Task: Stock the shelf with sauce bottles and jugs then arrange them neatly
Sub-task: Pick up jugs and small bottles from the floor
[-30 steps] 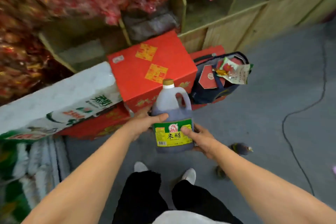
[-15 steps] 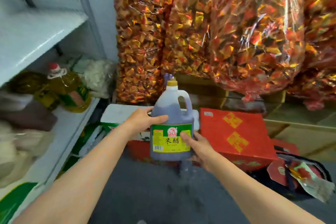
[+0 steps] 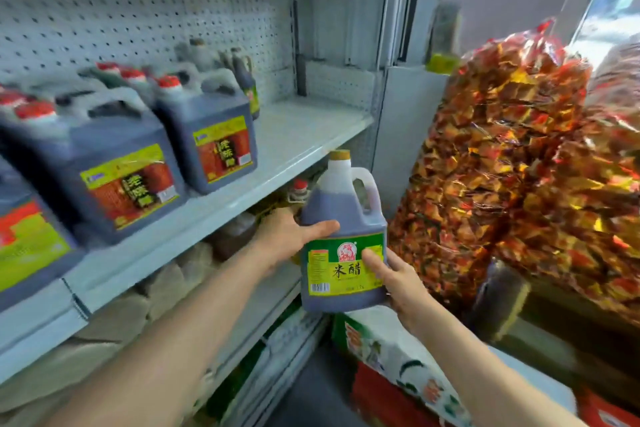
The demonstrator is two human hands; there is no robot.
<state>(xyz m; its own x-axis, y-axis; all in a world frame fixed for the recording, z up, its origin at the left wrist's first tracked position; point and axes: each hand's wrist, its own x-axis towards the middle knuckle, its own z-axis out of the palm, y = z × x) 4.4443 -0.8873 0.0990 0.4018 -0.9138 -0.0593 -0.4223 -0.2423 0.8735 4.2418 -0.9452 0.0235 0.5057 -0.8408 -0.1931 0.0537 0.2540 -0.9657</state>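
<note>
I hold a dark vinegar jug (image 3: 341, 218) with a yellow cap and a green-yellow label upright in front of me. My left hand (image 3: 291, 236) grips its left side with the thumb across the front. My right hand (image 3: 398, 276) grips its lower right side, thumb on the label. The jug hangs just below and in front of the white shelf (image 3: 294, 135), near its right end. On that shelf stand several dark square jugs with red caps (image 3: 207, 135), with a taller dark bottle (image 3: 246, 80) behind them. The shelf's right part is bare.
Large bags of red and gold wrapped sweets (image 3: 512, 166) fill the right side. A white and green carton (image 3: 391, 354) lies below the jug, over red boxes. A lower shelf (image 3: 256, 308) holds oil bottles and pale bags. A grey upright post (image 3: 401, 114) bounds the shelf.
My view has swung up and left from the floor boxes to the shelf. Both hands have carried the jug up towards the shelf's right end, keeping the same grip.
</note>
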